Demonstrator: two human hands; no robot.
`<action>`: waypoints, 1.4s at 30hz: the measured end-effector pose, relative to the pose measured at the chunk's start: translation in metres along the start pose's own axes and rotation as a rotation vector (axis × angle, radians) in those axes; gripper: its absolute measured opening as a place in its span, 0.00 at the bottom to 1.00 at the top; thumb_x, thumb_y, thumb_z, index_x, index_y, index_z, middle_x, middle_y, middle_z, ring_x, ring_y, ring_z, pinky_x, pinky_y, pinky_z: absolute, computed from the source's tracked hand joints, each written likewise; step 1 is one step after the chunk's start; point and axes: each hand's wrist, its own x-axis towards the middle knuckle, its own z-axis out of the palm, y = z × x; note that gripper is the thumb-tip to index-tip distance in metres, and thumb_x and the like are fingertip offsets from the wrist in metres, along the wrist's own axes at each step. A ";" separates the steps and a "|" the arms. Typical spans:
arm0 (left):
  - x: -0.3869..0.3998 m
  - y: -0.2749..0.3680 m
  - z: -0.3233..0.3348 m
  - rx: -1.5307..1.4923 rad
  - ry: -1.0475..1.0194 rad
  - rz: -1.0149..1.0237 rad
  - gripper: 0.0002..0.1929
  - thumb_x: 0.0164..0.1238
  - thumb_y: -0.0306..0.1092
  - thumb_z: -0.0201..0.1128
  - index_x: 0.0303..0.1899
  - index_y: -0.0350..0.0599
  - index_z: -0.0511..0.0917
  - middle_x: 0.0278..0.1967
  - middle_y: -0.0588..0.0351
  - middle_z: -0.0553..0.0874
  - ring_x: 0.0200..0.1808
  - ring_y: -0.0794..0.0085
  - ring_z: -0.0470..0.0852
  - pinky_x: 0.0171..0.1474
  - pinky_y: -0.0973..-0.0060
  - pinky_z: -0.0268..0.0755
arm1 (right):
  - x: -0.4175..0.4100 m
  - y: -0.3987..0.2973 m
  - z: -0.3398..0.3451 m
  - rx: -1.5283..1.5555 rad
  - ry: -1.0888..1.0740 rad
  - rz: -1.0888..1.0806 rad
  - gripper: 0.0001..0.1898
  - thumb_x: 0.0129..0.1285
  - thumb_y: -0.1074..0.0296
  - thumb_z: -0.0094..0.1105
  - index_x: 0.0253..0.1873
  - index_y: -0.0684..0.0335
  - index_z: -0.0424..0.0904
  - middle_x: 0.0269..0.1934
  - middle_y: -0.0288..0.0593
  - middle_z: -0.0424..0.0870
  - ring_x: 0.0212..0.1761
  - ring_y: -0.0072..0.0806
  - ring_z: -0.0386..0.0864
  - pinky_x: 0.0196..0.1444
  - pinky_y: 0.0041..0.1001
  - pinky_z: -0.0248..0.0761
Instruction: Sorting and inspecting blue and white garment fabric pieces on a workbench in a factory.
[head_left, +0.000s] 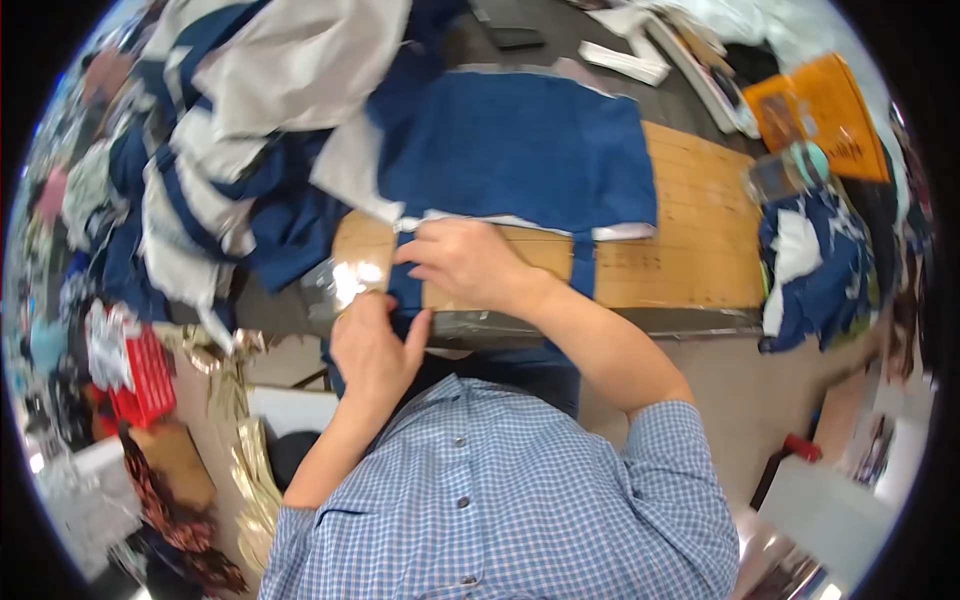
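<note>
A blue fabric panel (517, 150) with white edges lies on a wooden board (697, 225) on the table before me. Two blue fabric strips run from its near edge towards me, a left strip (406, 289) and a right strip (583, 262). At the top of the left strip, by the panel's edge, are the fingertips of my right hand (469, 259). Lower on that strip, near the table's front edge, my left hand (371, 334) has its thumb and fingers on either side of it. Whether either hand pinches the cloth is not clear.
Heaped blue and white fabric (292, 75) covers the table's left side. To the right are a clear bottle (780, 176) with a teal cap, an orange packet (821, 116) bearing writing and a bundle of patterned cloth (814, 262). A white paper strip (626, 63) lies at the back.
</note>
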 end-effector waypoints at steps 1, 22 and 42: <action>-0.001 0.000 0.000 0.005 -0.027 -0.024 0.19 0.54 0.41 0.76 0.39 0.43 0.75 0.33 0.50 0.80 0.35 0.51 0.81 0.39 0.58 0.71 | -0.001 0.000 0.001 -0.006 0.000 0.012 0.11 0.52 0.70 0.70 0.41 0.60 0.84 0.31 0.43 0.79 0.36 0.43 0.80 0.40 0.37 0.75; -0.005 0.002 -0.013 0.045 -0.134 -0.079 0.18 0.56 0.39 0.74 0.39 0.41 0.74 0.28 0.54 0.79 0.29 0.59 0.81 0.34 0.62 0.73 | 0.014 0.013 -0.078 0.768 -0.347 0.480 0.19 0.66 0.64 0.67 0.59 0.65 0.82 0.41 0.39 0.88 0.40 0.20 0.82 0.42 0.22 0.76; -0.014 -0.015 -0.019 -0.159 -0.102 0.022 0.24 0.53 0.44 0.79 0.42 0.40 0.76 0.31 0.52 0.81 0.31 0.60 0.82 0.34 0.66 0.75 | -0.141 -0.049 -0.135 0.269 0.441 0.897 0.06 0.69 0.73 0.63 0.46 0.69 0.83 0.33 0.30 0.82 0.35 0.12 0.76 0.38 0.17 0.70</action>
